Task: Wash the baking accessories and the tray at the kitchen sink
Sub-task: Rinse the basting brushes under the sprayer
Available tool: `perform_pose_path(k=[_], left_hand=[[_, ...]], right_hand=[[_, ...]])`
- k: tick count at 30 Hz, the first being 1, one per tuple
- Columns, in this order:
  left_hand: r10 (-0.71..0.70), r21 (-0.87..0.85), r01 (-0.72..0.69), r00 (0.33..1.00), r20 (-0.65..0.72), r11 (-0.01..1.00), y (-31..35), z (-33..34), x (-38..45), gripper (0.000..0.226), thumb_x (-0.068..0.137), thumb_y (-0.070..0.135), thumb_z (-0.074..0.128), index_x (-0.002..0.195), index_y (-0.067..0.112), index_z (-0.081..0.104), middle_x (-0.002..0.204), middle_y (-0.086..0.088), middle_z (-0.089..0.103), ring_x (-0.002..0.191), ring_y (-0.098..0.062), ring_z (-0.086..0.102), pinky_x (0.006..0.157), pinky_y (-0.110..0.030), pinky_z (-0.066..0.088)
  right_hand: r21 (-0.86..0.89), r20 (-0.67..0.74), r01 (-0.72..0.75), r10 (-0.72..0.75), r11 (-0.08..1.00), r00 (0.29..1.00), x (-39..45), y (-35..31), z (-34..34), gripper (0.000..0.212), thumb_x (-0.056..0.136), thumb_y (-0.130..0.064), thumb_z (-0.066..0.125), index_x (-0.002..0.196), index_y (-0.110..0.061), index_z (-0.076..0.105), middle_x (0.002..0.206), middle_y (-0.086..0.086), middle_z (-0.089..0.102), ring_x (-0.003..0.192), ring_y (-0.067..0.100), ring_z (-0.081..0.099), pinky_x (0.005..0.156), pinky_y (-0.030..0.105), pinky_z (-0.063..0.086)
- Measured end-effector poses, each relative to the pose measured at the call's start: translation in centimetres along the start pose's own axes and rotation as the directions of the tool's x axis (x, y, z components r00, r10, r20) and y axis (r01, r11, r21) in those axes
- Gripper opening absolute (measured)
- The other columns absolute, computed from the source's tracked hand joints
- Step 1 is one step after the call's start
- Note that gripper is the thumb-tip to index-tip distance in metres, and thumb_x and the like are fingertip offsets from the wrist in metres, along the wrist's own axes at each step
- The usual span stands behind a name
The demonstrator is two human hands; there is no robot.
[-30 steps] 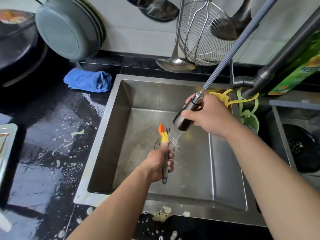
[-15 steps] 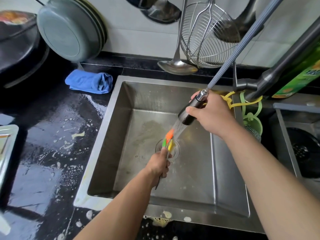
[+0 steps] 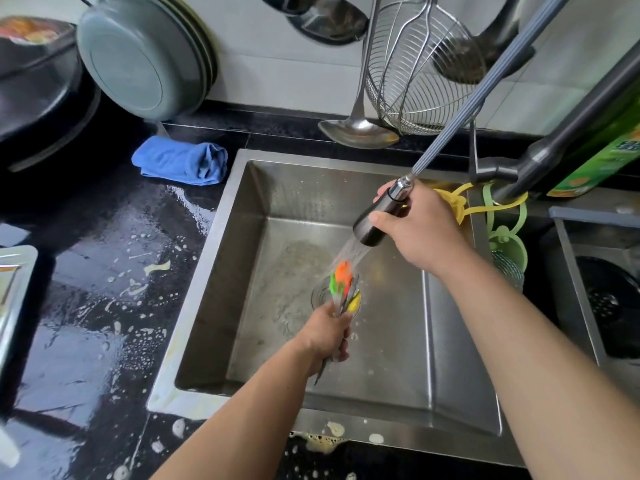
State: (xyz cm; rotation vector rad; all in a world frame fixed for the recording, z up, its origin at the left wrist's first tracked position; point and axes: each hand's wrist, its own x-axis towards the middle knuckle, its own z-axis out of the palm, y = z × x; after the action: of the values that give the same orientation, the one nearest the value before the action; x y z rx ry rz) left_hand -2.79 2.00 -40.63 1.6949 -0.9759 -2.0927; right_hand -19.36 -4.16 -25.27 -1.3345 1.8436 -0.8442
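Over the drain (image 3: 335, 296) of the steel sink (image 3: 398, 358), a bundle of baking tools (image 3: 343, 285) with orange, green and yellow heads stands tilted, heads up, blurred so that the separate pieces cannot be told apart. Its metal handles run down through the left hand (image 3: 327, 336), whose fingers are curled tight round them; the handle ends stick out below the fist. Water sprays onto the coloured heads from the pull-out spray head (image 3: 375, 225), which the right hand (image 3: 420, 226) holds just above and to the right, fingers wrapped round its dark body and thumb laid along the side. A ribbed grey hose (image 3: 478, 95) climbs from the spray head toward the upper right, beside the dark faucet neck (image 3: 568, 133). Foam flecks lie on the sink's near rim and across the wet black counter (image 3: 86, 306) to the left. A folded blue cloth (image 3: 180, 160) lies by the sink's far left corner. At the left edge, well apart from the sink, part of a metal tray (image 3: 14, 289) shows. Behind the sink a ladle (image 3: 358, 133) and a wire strainer (image 3: 415, 74) hang against the wall, and a grey basin (image 3: 138, 57) leans there.
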Motion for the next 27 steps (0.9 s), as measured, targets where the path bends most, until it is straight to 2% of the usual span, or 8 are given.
perform_pose_path(k=[6,10,12,15,18,20,24,27], left_hand=[[-0.071,-0.243,0.059,0.997,-0.038,0.968,1.1,-0.1,0.0,0.048,0.098,0.064,0.050,0.091,0.016,0.053,0.065,-0.002,0.046,0.047,-0.014,0.034,0.046,-0.025,0.033],[-0.066,-0.536,0.094,0.995,0.072,0.839,1.6,-0.4,0.1,0.035,0.107,0.047,0.046,0.096,0.015,0.056,0.067,-0.001,0.046,0.052,-0.015,0.036,0.046,-0.025,0.037],[-0.002,-0.595,0.100,0.986,0.164,0.797,1.6,-0.7,0.1,0.015,0.102,0.026,0.054,0.105,0.012,0.055,0.073,-0.002,0.048,0.056,-0.015,0.042,0.050,-0.027,0.042],[0.072,-0.592,0.079,0.971,0.227,0.802,1.5,-1.1,0.4,0.015,0.090,0.009,0.059,0.104,0.011,0.054,0.084,-0.004,0.053,0.069,-0.015,0.052,0.059,-0.025,0.047],[0.076,-0.588,0.096,0.963,0.260,0.803,1.5,-1.2,0.9,0.016,0.101,0.010,0.052,0.116,0.013,0.056,0.098,-0.004,0.065,0.089,-0.018,0.064,0.080,-0.031,0.054],[0.096,-0.634,0.130,0.946,0.310,0.762,1.3,-1.3,0.9,0.010,0.099,0.018,0.055,0.104,0.023,0.062,0.105,-0.001,0.069,0.099,-0.021,0.068,0.092,-0.046,0.050],[0.130,-0.700,0.119,0.947,0.293,0.704,1.5,-1.5,0.6,0.014,0.106,0.025,0.051,0.094,0.025,0.059,0.101,-0.002,0.069,0.089,-0.023,0.069,0.077,-0.047,0.057],[0.135,-0.707,0.088,0.958,0.254,0.702,1.6,-1.4,0.9,0.023,0.100,-0.004,0.050,0.100,0.018,0.054,0.094,-0.004,0.065,0.081,-0.020,0.066,0.073,-0.038,0.057]], right_hand=[[0.000,0.160,-0.031,0.030,1.000,0.987,-0.8,0.1,-1.2,0.026,0.079,-0.024,0.082,0.101,-0.029,0.068,0.096,-0.006,0.072,0.095,0.018,0.070,0.087,0.047,0.060],[0.067,0.256,-0.079,0.059,0.995,0.965,-1.5,0.1,-2.1,0.026,0.082,-0.015,0.081,0.104,-0.020,0.069,0.101,0.003,0.072,0.096,0.020,0.071,0.081,0.043,0.063],[0.067,0.205,-0.075,0.060,0.995,0.977,-1.4,0.1,-1.8,0.026,0.081,-0.019,0.081,0.103,-0.025,0.069,0.101,0.000,0.072,0.097,0.020,0.071,0.084,0.045,0.062],[0.087,0.167,-0.076,0.061,0.993,0.984,-1.5,-0.2,-1.2,0.025,0.081,-0.021,0.081,0.101,-0.027,0.068,0.100,-0.002,0.072,0.097,0.021,0.070,0.087,0.047,0.061],[0.102,0.257,-0.103,0.074,0.989,0.964,-2.8,0.0,-1.4,0.024,0.083,-0.017,0.080,0.104,-0.022,0.068,0.102,0.003,0.072,0.098,0.022,0.071,0.084,0.045,0.063],[0.089,0.260,-0.116,0.089,0.989,0.961,-3.7,0.6,-2.0,0.024,0.083,-0.020,0.080,0.103,-0.025,0.068,0.103,0.002,0.071,0.099,0.021,0.071,0.085,0.046,0.062],[0.040,0.232,-0.138,0.126,0.990,0.965,-4.5,1.1,-3.9,0.022,0.083,-0.021,0.080,0.101,-0.027,0.069,0.102,0.000,0.072,0.099,0.022,0.070,0.087,0.049,0.060],[0.028,0.286,-0.150,0.136,0.988,0.948,-4.7,0.7,-4.3,0.021,0.086,-0.017,0.078,0.104,-0.023,0.069,0.104,0.003,0.072,0.099,0.022,0.070,0.084,0.044,0.062]])
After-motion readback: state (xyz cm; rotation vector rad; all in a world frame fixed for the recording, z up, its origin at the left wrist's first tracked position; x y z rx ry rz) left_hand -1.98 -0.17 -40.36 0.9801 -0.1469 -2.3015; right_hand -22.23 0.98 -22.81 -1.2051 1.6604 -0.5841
